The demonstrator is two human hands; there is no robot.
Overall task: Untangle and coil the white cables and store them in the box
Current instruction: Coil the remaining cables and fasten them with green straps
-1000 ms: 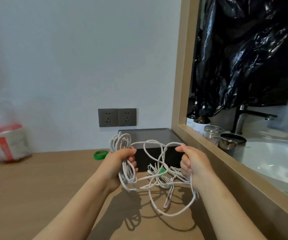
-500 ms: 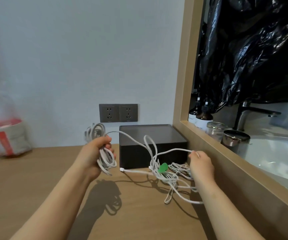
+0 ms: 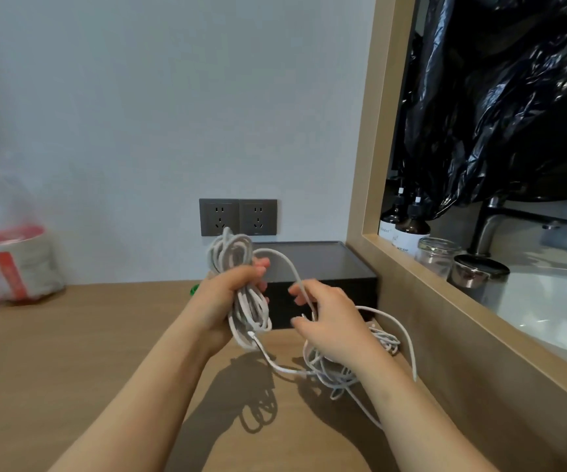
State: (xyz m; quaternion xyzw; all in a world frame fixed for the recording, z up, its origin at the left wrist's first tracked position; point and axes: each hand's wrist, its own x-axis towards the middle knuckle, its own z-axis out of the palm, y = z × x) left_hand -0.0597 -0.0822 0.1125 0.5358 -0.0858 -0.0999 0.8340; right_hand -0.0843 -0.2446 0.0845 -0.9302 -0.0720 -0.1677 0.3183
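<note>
White cables (image 3: 246,311) sit partly coiled in the gripping left hand (image 3: 224,296). At three o'clock the right hand (image 3: 333,325) pinches the free strand above a loose tangle (image 3: 343,373) on the wooden tabletop (image 3: 71,352). The black rectangular box (image 3: 322,264) is at twelve. Coiling seems midway; the next loop needs slack freed.

A clear plastic bag (image 3: 13,253) sits far left on the wooden counter (image 3: 88,335), two grey sockets (image 3: 238,217) are in the wall, and past the wooden frame (image 3: 360,165) stand two brown bottles (image 3: 411,229), a glass jar (image 3: 438,255), a metal cup (image 3: 479,270) and a dark tap (image 3: 489,226) by the sink (image 3: 554,301).
</note>
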